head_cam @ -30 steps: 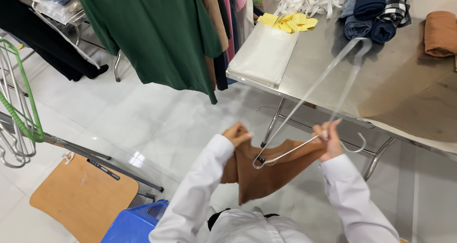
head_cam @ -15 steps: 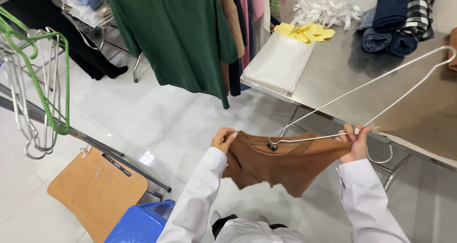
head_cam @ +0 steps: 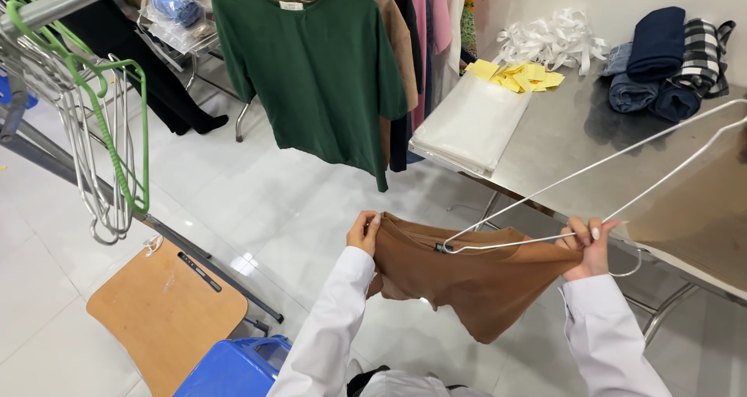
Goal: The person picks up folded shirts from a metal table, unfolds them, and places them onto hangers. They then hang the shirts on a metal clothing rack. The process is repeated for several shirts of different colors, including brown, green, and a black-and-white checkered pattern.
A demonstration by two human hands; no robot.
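The person in white sleeves is holding a brown top [head_cam: 475,276] stretched out in front of them at about waist height, below the edge of the steel table [head_cam: 576,144]. The left hand [head_cam: 362,232] is pinching the garment's left shoulder edge, fingers closed on the cloth, while the right hand [head_cam: 589,245] is clamped on the other shoulder together with the hook end of a wire hanger [head_cam: 607,175] — one hanger, its long triangle angling up over the table and its far corner poking into the neck opening. Gripping both shoulders is keeping the neckline taut and open, which looks like the reason for the wide spread of the arms. One green T-shirt [head_cam: 315,70] is hanging nearest on the rack, with a tan one, a dark one and a pink one crowding behind it, so at least four are showing. To the left a bunch of spare hangers [head_cam: 105,144] is dangling from a rail — several silver, at least one green; I cannot count them exactly. On the table are sitting one stack of clear bags [head_cam: 467,125], a scatter of yellow tags [head_cam: 517,74], a heap of white ribbon [head_cam: 552,39] and a few folded garments [head_cam: 661,59]. A wooden board [head_cam: 167,311] and a blue stool [head_cam: 233,370] are resting on the floor.
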